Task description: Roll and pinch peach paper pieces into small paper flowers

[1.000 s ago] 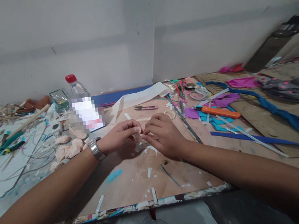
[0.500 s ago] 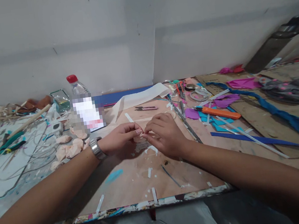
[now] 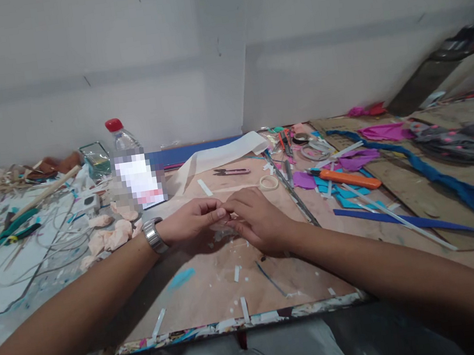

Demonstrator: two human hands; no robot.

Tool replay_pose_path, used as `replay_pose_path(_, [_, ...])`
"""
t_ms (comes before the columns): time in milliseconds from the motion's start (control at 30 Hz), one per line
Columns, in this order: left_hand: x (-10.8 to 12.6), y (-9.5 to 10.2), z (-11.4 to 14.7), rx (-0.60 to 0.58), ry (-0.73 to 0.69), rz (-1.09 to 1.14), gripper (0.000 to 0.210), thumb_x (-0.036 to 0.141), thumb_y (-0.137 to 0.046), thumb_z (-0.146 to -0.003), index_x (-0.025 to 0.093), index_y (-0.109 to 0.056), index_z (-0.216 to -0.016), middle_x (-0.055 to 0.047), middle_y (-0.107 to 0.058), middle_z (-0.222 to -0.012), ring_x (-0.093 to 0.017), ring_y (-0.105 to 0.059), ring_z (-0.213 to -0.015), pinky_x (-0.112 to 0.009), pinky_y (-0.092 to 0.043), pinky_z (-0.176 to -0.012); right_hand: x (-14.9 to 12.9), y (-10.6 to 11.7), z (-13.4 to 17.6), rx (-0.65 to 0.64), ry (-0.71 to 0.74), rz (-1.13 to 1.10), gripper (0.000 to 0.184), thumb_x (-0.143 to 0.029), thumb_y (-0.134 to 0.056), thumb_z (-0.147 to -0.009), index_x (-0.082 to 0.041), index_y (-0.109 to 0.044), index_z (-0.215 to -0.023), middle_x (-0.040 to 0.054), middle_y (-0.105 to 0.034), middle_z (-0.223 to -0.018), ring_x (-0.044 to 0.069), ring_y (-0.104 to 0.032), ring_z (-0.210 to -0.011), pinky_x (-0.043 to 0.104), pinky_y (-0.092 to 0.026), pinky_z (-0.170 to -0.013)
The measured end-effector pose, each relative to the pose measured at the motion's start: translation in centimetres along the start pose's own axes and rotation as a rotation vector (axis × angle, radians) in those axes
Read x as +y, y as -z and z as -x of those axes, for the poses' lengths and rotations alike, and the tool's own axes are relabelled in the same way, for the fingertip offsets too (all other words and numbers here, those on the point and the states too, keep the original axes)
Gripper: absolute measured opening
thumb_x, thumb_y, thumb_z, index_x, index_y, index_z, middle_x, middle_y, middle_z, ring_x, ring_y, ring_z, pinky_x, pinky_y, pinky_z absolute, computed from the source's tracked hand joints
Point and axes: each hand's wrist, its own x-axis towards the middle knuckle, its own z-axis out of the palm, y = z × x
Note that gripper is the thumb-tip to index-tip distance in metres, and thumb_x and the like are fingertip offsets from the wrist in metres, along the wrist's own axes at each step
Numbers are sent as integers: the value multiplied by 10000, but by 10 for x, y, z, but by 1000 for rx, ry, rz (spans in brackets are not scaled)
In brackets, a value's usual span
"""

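Note:
Above the middle of the brown-paper work surface, my left hand [image 3: 194, 219] is closed, its thumb and forefinger pinched together. My right hand [image 3: 265, 223] meets it fingertip to fingertip, its fingers curled inward. Between and just below the fingertips shows a small pale, partly see-through piece [image 3: 222, 230]; the fingers hide most of it, so its kind is unclear. Just beyond my right hand lies a cream ring of tape [image 3: 269, 182]. Past my fingers are a short white strip [image 3: 205, 187] and a pair of thread snips [image 3: 231, 172].
An orange utility knife [image 3: 347, 178], a blue strip [image 3: 401, 217] and coloured scraps lie at right. A lit phone [image 3: 140, 179] leans by a red-capped bottle [image 3: 114, 125]. Peach crumpled pieces [image 3: 111, 237], cables and green-handled pliers [image 3: 18, 226] are at left.
My right hand has lowered slightly and turned, its fingers now folded closer over the fingertips of my left. The tape ring, partly covered before, now shows whole.

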Motion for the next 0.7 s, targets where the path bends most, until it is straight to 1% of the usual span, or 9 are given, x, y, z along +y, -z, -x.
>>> replay_pose_path(100, [0,0,-1,39,-9,-12,612,753,-655,-876,158,-646,-1023,-56,-651,-948,-139,-562,-820,-280,-461,-754,0,2,0,53,-32,2,288,-352,-520,-1043,-200,-613,-1270,56,-673,-1182,172,-532,-1083,352,-320,-985])
replay_pose_path(200, [0,0,-2,181,-60,-33,602,733,-682,-867,156,-566,-996,-15,-574,-899,-114,-515,-784,-260,-431,-724,0,3,-1,116,-71,27,266,-400,-545,-1039,-209,-626,-1205,38,-690,-1142,169,-542,-1079,348,-311,-971])
replay_pose_path(267, [1,0,-2,283,-119,-90,578,698,-727,-849,151,-570,-951,-14,-559,-901,-113,-509,-801,-254,-427,-727,1,3,-2,138,-87,44,264,-429,-571,-1029,-205,-635,-1154,34,-698,-1128,168,-552,-1075,350,-309,-972])
replay_pose_path(333, [3,-1,-1,335,-154,-170,550,670,-749,-844,144,-610,-924,-32,-592,-932,-119,-530,-827,-256,-435,-748,2,3,-3,147,-94,63,262,-436,-600,-1016,-209,-639,-1140,27,-703,-1119,164,-558,-1066,350,-309,-973])
replay_pose_path(467, [6,-7,1,332,-135,-291,507,647,-744,-861,144,-697,-903,-46,-657,-930,-117,-559,-807,-268,-430,-746,2,2,-2,150,-98,86,239,-410,-642,-995,-222,-648,-1143,9,-705,-1114,159,-568,-1077,342,-311,-981])
replay_pose_path(567, [6,-8,2,316,-113,-289,492,632,-738,-871,142,-723,-912,-42,-672,-892,-118,-572,-792,-274,-433,-742,2,2,-1,150,-98,93,230,-418,-628,-1004,-224,-659,-1123,2,-713,-1105,160,-572,-1075,333,-304,-982])
replay_pose_path(700, [4,-7,1,304,-112,-274,460,596,-747,-864,138,-714,-895,-32,-668,-852,-110,-568,-762,-271,-428,-729,1,2,-2,121,-110,105,221,-424,-617,-1016,-231,-674,-1108,-13,-733,-1062,156,-570,-1013,318,-280,-956])
